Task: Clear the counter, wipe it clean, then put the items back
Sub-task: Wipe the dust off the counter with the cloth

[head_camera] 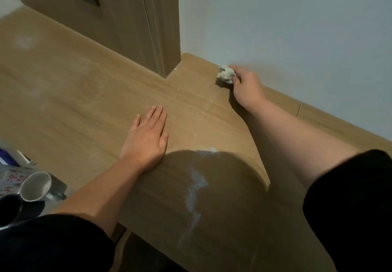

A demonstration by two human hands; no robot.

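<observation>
- Counter point(84, 101): tan wood-grain top, matte and flat, filling most of the view; both hands are on it.
- Right hand point(246, 87): fingers curled, pinching a crumpled white wad point(226, 74) against the top at the back edge, where it meets the wall point(297, 27). Paper or cloth: cannot tell.
- Left hand point(146, 138): palm down and flat, fingers straight and close together, at mid-counter, well apart from the right.
- Both forearms bare; dark sleeves point(350, 208) at the near edge of the view.
- Residue: a white powdery streak point(196, 182) runs toward the near edge between the arms; fine white specks lie beyond the left fingertips; a faint pale smudge sits far left.
- Bounds: pale smooth wall at the back right; a wood-grain upright panel point(127, 17) steps in at the back, making an inner corner just left of the wad.
- Open surface stretches left of the left hand.
- Past the near-left edge: a pale cup point(36, 185) on its side, beside dark and printed items, blurred.
</observation>
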